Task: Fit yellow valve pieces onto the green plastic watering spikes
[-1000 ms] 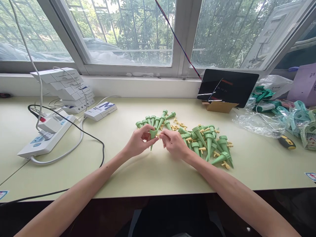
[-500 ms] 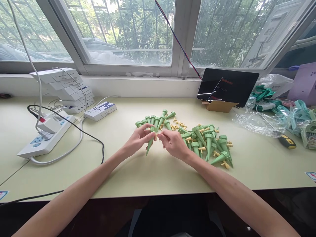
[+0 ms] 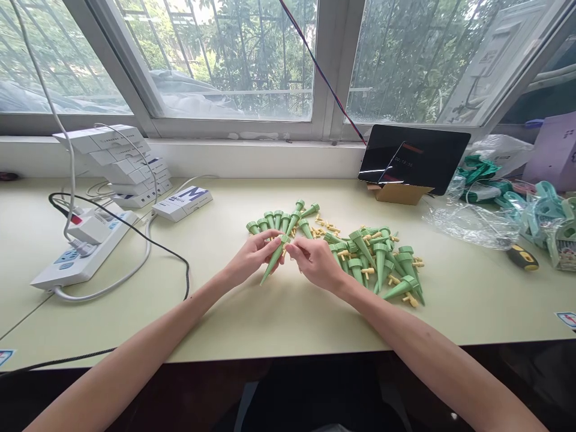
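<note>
In my left hand [image 3: 255, 254] is a green watering spike [image 3: 273, 262], gripped near its ribbed cap, its tip slanting down to the left. My right hand [image 3: 314, 257] is closed in a pinch right beside that cap; what its fingertips hold is hidden. A bit of yellow shows between the hands, below the cap. Just beyond them lies a group of green spikes [image 3: 269, 219]. To the right is a larger pile of spikes [image 3: 380, 258] with yellow valves [image 3: 410, 299] among them. Small loose yellow valves [image 3: 327, 227] lie between the two groups.
A power strip [image 3: 85, 249] with cables and stacked white boxes [image 3: 128, 162] stand at the left. A tablet [image 3: 411, 157] leans on a cardboard stand at the back. Plastic wrap [image 3: 472, 225], a yellow-black tool [image 3: 522, 258] and teal clips [image 3: 546, 207] lie at the right.
The spike in my left hand has tilted, its tip swinging a little to the left and its cap turning upward. My right hand stays pinched close beside the cap.
</note>
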The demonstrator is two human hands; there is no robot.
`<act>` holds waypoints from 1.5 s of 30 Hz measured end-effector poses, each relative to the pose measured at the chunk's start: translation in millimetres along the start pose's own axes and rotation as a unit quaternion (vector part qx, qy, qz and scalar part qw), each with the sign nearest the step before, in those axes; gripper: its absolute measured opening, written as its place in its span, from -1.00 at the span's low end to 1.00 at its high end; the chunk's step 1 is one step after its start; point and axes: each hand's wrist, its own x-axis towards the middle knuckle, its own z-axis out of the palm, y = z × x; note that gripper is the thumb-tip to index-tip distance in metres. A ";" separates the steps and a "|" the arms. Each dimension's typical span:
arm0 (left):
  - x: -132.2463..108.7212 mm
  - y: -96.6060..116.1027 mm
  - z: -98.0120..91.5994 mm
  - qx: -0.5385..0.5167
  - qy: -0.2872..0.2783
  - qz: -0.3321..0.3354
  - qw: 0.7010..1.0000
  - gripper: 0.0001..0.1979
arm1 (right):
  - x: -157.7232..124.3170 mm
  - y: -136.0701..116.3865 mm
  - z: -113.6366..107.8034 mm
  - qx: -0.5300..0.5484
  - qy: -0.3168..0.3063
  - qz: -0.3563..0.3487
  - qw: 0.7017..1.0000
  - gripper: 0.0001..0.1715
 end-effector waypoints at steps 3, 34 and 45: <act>-0.2 1.3 0.3 0.013 0.002 -0.005 1.000 -0.69 | 0.2 1.2 0.4 -0.011 0.005 -0.007 1.000 -0.50; -1.4 1.7 0.1 0.074 0.067 0.039 0.994 -0.67 | -1.9 3.1 4.2 0.015 -0.020 0.039 0.999 -0.50; 0.3 10.8 -2.9 0.063 0.157 0.062 0.984 -0.65 | -1.2 0.4 3.7 -0.016 0.004 0.024 1.000 -0.67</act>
